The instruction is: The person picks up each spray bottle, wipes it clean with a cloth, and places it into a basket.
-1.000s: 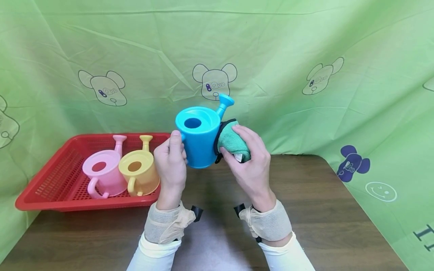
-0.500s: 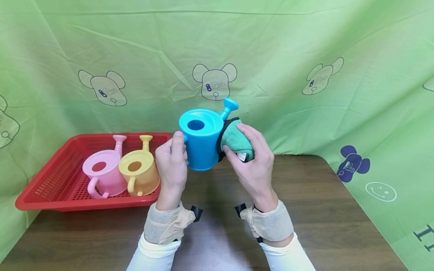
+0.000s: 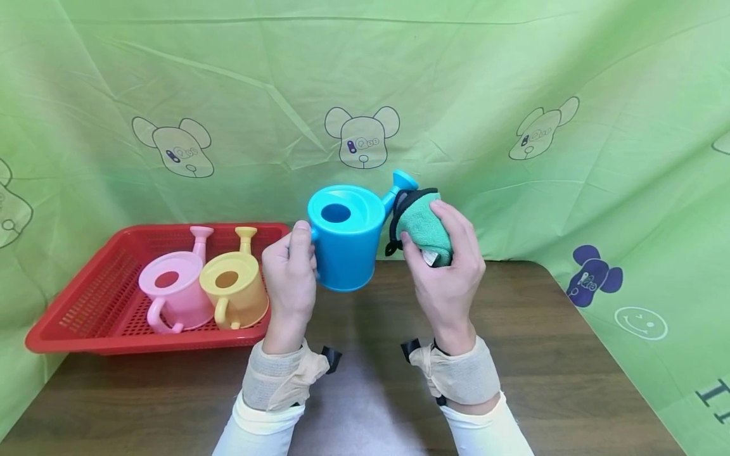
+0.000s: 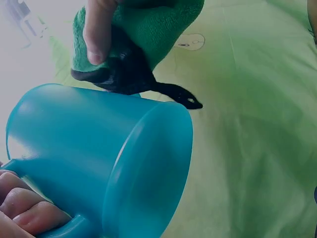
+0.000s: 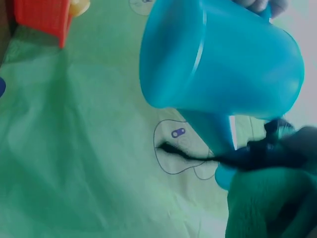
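Note:
A blue watering can point(image 3: 348, 253) is held up above the table, its spout pointing away to the right. My left hand point(image 3: 289, 285) grips its handle, fingers curled round it in the left wrist view. In my right hand point(image 3: 450, 285) is a bunched green cloth point(image 3: 424, 225) with black edging, a black loop and a small white tag; thumb and fingers pinch it. The cloth sits beside the can's spout point(image 3: 393, 195), on the right. Whether it touches the spout I cannot tell. From the left wrist, the can's smooth underside point(image 4: 153, 168) shows.
At the left, a red plastic basket point(image 3: 137, 345) bears a pink watering can point(image 3: 179, 294) and a yellow watering can point(image 3: 239, 291), both upright. Under my arms is a brown wooden table point(image 3: 547, 367). A green printed curtain point(image 3: 456, 76) hangs behind and along the right side.
The blue can has shifted a little to the right and down. My right hand has carried the cloth rightward, from the can's side wall to beside the spout.

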Demonstrator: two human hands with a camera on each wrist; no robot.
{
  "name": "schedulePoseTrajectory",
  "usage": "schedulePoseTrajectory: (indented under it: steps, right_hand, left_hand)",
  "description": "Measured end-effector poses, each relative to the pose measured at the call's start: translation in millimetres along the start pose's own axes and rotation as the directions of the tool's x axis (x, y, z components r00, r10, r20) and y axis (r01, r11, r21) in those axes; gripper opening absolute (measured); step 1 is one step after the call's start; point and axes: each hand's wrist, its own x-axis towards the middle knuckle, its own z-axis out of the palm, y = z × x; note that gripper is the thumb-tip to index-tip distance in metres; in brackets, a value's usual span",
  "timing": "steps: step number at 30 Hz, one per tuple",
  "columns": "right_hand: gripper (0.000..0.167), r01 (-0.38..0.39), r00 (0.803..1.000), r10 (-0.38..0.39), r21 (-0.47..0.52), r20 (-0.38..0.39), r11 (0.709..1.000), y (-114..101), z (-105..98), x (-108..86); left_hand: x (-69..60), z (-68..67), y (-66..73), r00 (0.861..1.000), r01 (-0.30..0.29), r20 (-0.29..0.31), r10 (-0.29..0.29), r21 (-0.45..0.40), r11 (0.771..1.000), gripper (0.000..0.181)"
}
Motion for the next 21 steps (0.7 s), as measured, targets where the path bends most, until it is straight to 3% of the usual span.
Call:
schedulePoseTrajectory:
  steps: [4, 13, 21]
  right_hand:
    - [0.039, 0.027, 0.999, -0.028, -0.020, -0.036, 0.999, -1.0, 3.4, -2.3]
    - [0.037, 0.045, 0.998, -0.049, -0.093, -0.037, 0.995, -0.4, 7.6, -7.4]
    - [0.041, 0.062, 0.997, -0.058, -0.109, 0.042, 0.992, 1.3, 7.4, -8.2]
  left_hand:
    - [-1.7, 1.9, 0.6, 1.000, 0.003, 0.013, -0.003, 0.009, 1.000, 0.054]
    - [-6.3, 7.6, -0.5, 0.998, -0.032, 0.049, 0.031, 0.022, 0.999, 0.055]
    - [-7.5, 8.2, -1.3, 0.997, -0.049, 0.052, 0.048, 0.024, 0.998, 0.054]
